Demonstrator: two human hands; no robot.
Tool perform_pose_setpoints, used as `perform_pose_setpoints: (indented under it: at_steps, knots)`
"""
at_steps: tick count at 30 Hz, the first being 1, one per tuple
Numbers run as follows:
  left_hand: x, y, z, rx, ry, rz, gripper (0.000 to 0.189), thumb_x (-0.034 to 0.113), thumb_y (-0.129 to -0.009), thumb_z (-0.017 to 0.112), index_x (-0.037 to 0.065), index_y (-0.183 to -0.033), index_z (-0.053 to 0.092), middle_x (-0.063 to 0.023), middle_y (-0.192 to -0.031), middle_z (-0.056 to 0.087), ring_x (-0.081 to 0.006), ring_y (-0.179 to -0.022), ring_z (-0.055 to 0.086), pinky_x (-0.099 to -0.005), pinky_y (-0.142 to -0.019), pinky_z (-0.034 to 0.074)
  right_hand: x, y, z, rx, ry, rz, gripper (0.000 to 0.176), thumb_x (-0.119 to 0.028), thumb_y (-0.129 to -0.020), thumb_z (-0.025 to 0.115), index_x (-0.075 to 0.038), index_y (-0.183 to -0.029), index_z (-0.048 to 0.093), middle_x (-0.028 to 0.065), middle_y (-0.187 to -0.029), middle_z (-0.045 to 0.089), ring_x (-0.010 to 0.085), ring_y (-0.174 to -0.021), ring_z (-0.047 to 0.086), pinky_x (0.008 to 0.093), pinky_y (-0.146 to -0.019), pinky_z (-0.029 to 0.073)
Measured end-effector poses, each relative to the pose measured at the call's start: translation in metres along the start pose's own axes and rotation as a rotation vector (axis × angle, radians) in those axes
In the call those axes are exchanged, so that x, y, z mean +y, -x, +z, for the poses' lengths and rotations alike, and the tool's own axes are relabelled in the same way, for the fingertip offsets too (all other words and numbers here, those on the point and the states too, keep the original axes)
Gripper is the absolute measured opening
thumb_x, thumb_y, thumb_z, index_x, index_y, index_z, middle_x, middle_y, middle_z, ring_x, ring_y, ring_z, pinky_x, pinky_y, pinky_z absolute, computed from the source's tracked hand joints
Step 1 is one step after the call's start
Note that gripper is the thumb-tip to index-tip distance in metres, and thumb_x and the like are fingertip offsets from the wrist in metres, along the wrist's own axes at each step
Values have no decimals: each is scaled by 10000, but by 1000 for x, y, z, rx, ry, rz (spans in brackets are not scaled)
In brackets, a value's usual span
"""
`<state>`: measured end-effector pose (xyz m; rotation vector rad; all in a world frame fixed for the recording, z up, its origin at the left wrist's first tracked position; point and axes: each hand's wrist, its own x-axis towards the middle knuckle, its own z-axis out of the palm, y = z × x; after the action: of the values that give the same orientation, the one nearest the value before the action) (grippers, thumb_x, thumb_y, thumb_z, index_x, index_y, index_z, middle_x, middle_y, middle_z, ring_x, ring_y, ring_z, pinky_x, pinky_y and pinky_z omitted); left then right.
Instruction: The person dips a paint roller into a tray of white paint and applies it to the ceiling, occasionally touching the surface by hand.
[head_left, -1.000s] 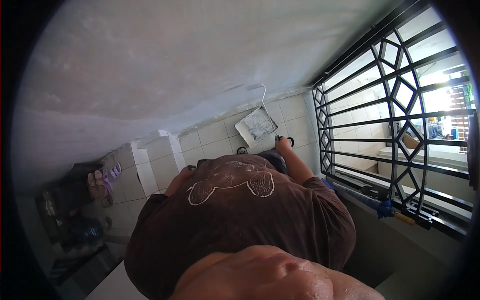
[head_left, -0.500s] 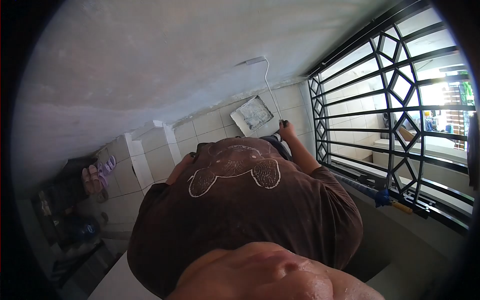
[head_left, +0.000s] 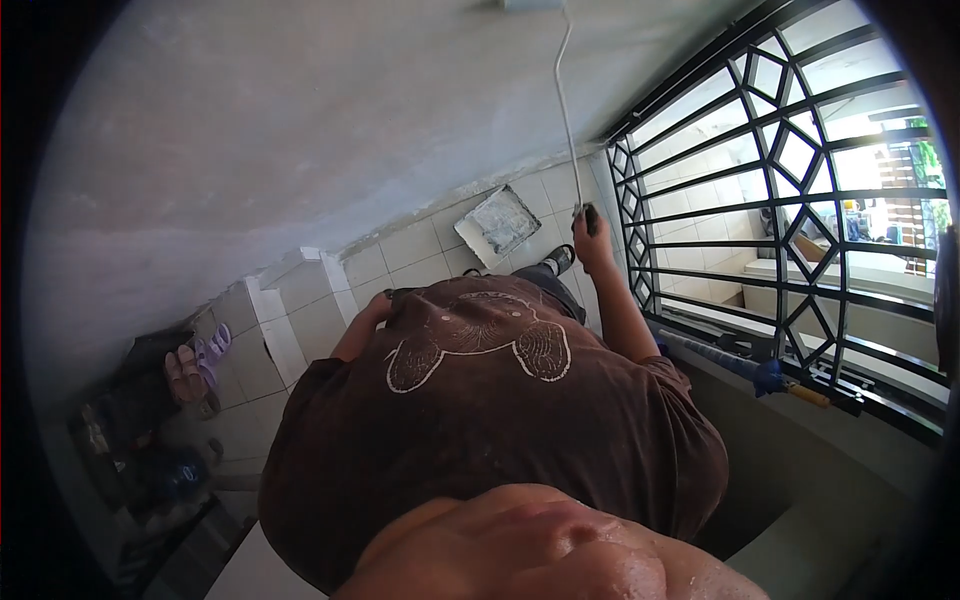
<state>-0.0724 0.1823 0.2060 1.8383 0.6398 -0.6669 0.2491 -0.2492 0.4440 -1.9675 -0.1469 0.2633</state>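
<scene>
My right hand (head_left: 594, 243) is closed around the dark handle of a paint roller (head_left: 565, 100). Its long, thin metal rod runs up along the wall (head_left: 300, 110), and the pale roller head is at the top edge of the view, partly cut off. Below the wall lies a paint-smeared roller tray (head_left: 503, 222) on the tiled floor, left of my right hand. My left hand (head_left: 378, 308) is low beside my body, at the edge of the brown shirt (head_left: 480, 420); its fingers are mostly hidden.
A black metal grille (head_left: 790, 200) stands along the right side. A blue-wrapped pole (head_left: 730, 365) with a wooden end lies along its base. Purple sandals (head_left: 213, 347) and pinkish sandals (head_left: 182, 373) are on the floor at left, near a white-edged step (head_left: 272, 325).
My right hand has risen, and the roller has moved up the wall and slightly to the right, its head now reaching the top edge. The tray has stayed on the floor.
</scene>
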Motion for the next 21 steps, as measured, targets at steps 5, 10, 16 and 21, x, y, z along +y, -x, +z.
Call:
perform_pose_setpoints:
  at_steps: [5,10,16,21]
  knots:
    - [36,-23,-10,-19,-89,81,341,283,-781,704,44,-1017,647,-74,-923,675,-161,-865,609,-315,-778,488,-113,-44,-4,154,-122,-215,214,-192,-942,471,-11,-836,512,51,-627,498,126,-577,462,305,-522,379]
    - [70,-35,-14,36,-175,-66,365,286,-807,658,61,-1094,637,-113,-975,680,-213,-893,632,-330,-791,486,-122,-78,1,184,-61,-256,193,-181,-939,472,-1,-885,520,85,-658,523,171,-599,497,328,-551,406]
    - [46,-39,-3,69,-81,-35,450,352,-785,664,63,-1128,629,-172,-1039,664,-272,-972,631,-358,-834,485,29,-50,13,71,179,-120,195,-164,-917,499,29,-912,529,208,-716,578,347,-643,560,406,-601,444]
    - [-17,-17,22,-48,-206,-77,550,411,-710,725,72,-1134,633,-173,-1081,654,-285,-1001,627,-354,-870,483,114,-7,-7,-236,564,213,357,-298,-918,488,37,-979,597,298,-964,610,443,-932,594,477,-768,470]
